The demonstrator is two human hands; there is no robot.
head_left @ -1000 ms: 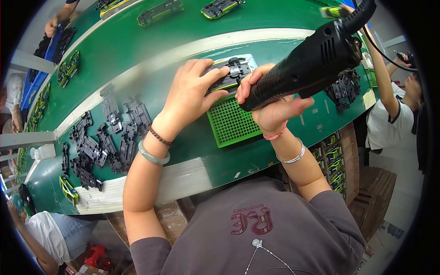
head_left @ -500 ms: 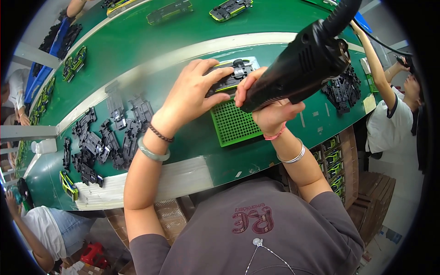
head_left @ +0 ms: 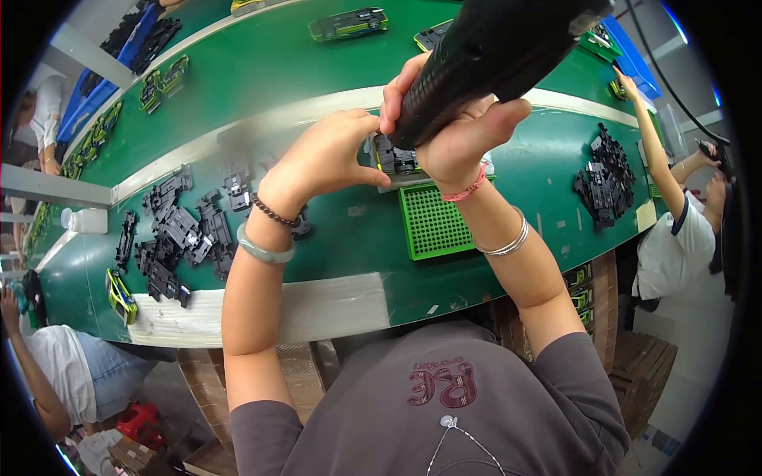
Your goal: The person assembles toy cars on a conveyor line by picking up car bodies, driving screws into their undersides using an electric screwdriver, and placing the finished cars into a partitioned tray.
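My right hand (head_left: 456, 143) is closed round the handle of a black electric screwdriver (head_left: 484, 63), whose lower end points down at a toy car (head_left: 394, 159). The car lies with its black underside up on a light-coloured holder, partly covered by my hands and the tool. My left hand (head_left: 329, 157) spans the car's left end, thumb at the near edge and fingers at the far edge. The screwdriver's tip is hidden. Just nearer to me is a bright green tray (head_left: 411, 238) with a grid of small holes.
Black car chassis parts lie in a heap at left (head_left: 178, 230) and another at right (head_left: 607, 178). A green-yellow car (head_left: 121, 296) rests near the left edge. Beyond a pale divider (head_left: 317, 103), upturned cars (head_left: 349, 24) sit on a green surface. Co-workers stand on both sides.
My right hand and the screwdriver have moved up and away from me, now covering more of the car. My left hand stays at the car's left end. The view has shifted slightly.
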